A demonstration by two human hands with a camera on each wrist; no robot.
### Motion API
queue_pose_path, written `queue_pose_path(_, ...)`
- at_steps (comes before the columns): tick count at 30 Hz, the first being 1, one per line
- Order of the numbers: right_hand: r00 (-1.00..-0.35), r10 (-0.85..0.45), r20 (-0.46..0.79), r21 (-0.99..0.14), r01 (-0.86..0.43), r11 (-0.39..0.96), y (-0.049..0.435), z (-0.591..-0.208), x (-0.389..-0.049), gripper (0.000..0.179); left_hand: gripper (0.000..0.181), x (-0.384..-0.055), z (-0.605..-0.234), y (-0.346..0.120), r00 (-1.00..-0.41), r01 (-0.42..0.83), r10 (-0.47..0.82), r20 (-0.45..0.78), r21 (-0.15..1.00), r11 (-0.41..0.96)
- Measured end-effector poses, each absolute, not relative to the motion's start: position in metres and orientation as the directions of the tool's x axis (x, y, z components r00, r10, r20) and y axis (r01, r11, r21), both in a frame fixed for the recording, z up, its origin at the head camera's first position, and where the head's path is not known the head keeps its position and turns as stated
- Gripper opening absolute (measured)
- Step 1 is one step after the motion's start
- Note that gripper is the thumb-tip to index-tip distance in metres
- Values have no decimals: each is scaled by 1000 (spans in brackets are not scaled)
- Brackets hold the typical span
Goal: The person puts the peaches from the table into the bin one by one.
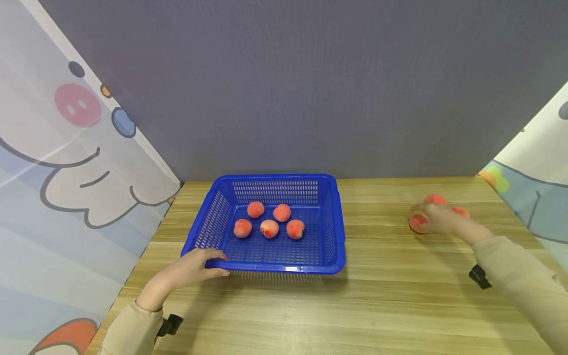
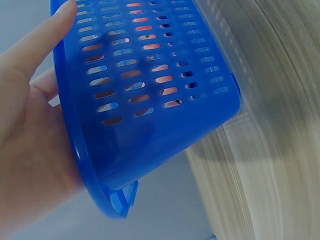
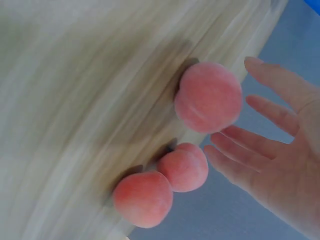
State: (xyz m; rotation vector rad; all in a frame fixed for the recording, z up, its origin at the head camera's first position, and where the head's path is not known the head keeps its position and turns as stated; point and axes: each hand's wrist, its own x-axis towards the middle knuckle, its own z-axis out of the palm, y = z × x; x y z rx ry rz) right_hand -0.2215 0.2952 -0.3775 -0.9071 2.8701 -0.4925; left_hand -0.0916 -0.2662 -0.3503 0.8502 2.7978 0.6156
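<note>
My left hand (image 1: 195,268) holds the near left rim of a blue plastic basket (image 1: 288,267), with the thumb outside and the fingers over the edge. Slotted basket wall (image 2: 145,130) fills much of the left wrist view. Inside lie several red and yellow peaches (image 1: 269,229). Off to the right, my right hand (image 1: 432,218) reaches over a peach (image 1: 418,223) on the table. Its fingers are spread around this peach (image 3: 209,97) in the right wrist view, not curled. Two more peaches (image 3: 184,167) (image 3: 143,199) sit side by side, close to the fingertips.
The wood-grain table (image 1: 284,310) carries the basket on its left half. A grey wall (image 1: 310,88) rises behind it. Cartoon-printed panels (image 1: 75,162) stand on the left and right. Dark camera mounts (image 1: 170,325) are on both sleeves.
</note>
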Motion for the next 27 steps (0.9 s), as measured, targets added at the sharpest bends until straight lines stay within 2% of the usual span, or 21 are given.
queue_pose_path(4, -824, -567, 1, -339, -533, 775, 295, -383, -223, 36, 27, -91, -350, -266, -830, 491, 557, -32, 432, 756)
queue_pose_path(13, -812, -583, -29, -264, -556, 788, 298, -387, -227, 35, 26, -91, -350, -266, -829, 495, 558, -25, 430, 755)
queue_pose_path(27, -815, -577, -58, -215, -554, 804, 297, -389, -229, 34, 26, -92, -350, -266, -827, 495, 561, -30, 434, 753)
